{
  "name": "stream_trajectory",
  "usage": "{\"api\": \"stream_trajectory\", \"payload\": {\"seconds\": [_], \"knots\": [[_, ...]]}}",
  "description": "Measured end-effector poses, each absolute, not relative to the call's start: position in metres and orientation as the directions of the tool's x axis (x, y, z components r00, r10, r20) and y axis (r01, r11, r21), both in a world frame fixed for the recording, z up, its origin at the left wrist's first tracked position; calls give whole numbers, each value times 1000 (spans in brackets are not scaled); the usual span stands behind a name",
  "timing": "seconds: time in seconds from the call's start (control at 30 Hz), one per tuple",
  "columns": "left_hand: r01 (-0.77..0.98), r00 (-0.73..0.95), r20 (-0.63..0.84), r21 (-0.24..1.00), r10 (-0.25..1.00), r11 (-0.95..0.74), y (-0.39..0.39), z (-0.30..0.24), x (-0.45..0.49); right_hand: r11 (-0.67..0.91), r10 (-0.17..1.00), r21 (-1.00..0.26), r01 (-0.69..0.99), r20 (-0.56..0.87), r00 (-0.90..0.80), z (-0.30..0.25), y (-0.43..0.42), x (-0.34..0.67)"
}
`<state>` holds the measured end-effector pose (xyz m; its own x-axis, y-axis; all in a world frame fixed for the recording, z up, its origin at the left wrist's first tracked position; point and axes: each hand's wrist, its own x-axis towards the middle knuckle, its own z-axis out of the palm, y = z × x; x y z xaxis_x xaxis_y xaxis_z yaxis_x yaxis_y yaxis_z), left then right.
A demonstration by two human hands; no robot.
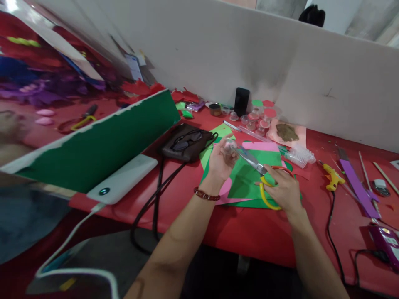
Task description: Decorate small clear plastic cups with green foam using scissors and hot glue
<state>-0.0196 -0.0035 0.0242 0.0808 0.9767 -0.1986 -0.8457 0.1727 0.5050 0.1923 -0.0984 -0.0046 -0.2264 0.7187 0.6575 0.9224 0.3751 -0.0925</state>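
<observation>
My left hand, a beaded bracelet on its wrist, is closed around a small clear plastic cup. The cup is too blurred to show its exact shape. In my right hand are scissors with yellow and red-orange loops. Their blades point left, and the tips reach the cup; whether they touch it I cannot tell. Below both hands lie green paper sheets and pink paper.
Small clear cups with pink and green tops stand behind, near a black phone. A yellow glue gun lies right. Left are a dark bag with sunglasses, a white power bank and a green divider.
</observation>
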Motion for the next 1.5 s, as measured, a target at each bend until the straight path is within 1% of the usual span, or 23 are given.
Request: {"api": "stream_trajectory", "payload": {"seconds": [0.13,0.2,0.33,0.53,0.83,0.93,1.07,1.13,1.27,1.4,1.5], "knots": [[-864,51,-178,485,983,133,-5,25,-19,416,700,-133,900,679,-223,-3,-99,191],[-866,44,-166,486,985,120,-5,25,-19,410,706,-153,899,677,-207,-2,-100,191],[-861,43,-129,497,991,102,-4,22,-19,365,725,-133,921,662,-192,-3,-100,191],[-861,25,-93,504,995,69,-2,18,-19,358,726,-119,926,659,-196,-4,-100,191],[-835,-24,-54,551,998,10,-5,21,-19,340,752,-145,929,635,-176,-3,-100,187],[-827,-87,1,558,996,-73,-8,23,-17,342,749,-157,926,641,-168,-3,-101,184],[-786,-249,124,553,961,-275,-13,22,-12,354,752,-183,917,639,-162,-4,-103,180],[-770,-306,158,539,939,-341,-14,21,-11,365,752,-185,912,637,-172,-5,-105,178],[-762,-324,173,536,930,-364,-16,18,-11,357,776,-189,915,606,-177,-9,-108,172],[-786,-318,200,491,927,-375,-16,16,-12,329,799,-199,923,579,-160,-12,-110,168],[-760,-327,173,536,929,-368,-17,16,-12,337,808,-206,919,563,-170,-14,-110,168]]}}
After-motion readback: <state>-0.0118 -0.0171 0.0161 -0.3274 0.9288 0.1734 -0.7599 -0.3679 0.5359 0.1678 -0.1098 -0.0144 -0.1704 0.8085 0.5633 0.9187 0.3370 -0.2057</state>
